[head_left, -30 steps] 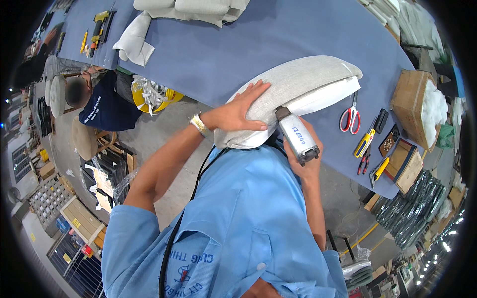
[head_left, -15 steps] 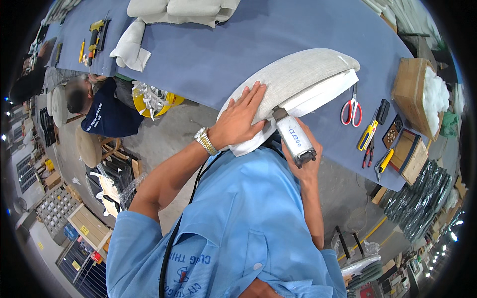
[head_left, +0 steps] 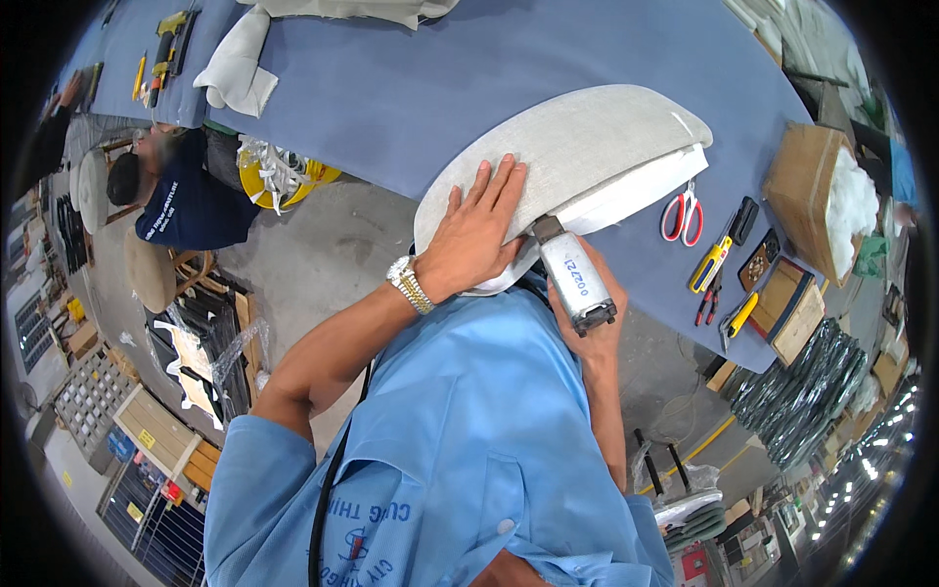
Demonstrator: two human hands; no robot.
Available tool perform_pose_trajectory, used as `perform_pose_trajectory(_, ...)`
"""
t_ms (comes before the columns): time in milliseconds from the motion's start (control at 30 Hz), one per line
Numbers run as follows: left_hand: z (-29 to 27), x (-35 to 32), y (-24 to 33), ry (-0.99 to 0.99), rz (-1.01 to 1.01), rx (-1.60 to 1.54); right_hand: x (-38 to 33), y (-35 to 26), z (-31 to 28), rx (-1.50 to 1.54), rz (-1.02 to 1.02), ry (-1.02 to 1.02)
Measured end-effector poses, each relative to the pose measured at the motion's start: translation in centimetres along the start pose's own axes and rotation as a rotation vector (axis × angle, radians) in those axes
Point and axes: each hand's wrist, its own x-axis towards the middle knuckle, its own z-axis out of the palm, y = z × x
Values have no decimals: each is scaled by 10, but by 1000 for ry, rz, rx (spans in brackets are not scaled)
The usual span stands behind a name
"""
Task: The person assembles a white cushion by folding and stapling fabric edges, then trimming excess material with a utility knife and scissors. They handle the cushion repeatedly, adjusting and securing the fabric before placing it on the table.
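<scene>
A curved, light-grey upholstered piece [head_left: 577, 142] rests partly on the blue table and partly over its near edge, against my body. White lining fabric [head_left: 636, 193] hangs out along its near right side. My left hand [head_left: 481, 227], with a metal-band watch on the wrist, lies on the grey cover with its fingers stretched out. My right hand [head_left: 597, 293] is wrapped round a silver-grey staple gun [head_left: 572, 274]. The gun's nose meets the near edge of the piece, just right of my left hand; the exact contact point is hidden.
On the blue table [head_left: 391, 98] at right are red-handled scissors [head_left: 682, 215], a yellow cutter [head_left: 711, 264], pliers [head_left: 708, 298] and an open carton [head_left: 807, 191] of white stuffing. A co-worker [head_left: 191, 201] sits at left beside a yellow basin [head_left: 256, 184] of scraps.
The grey piece has tipped so more of its upper cover shows. My left hand stays flat on it and the staple gun stays at its edge. The whole view has shifted slightly.
</scene>
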Motion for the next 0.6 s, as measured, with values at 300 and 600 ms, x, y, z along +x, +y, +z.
perform_pose_trajectory(300,0,0,-1,24,-2,-2,3,-3,3,32,-44,-55)
perform_pose_trajectory(600,-5,-1,1,34,12,-4,-1,-10,7,5,-20,-19)
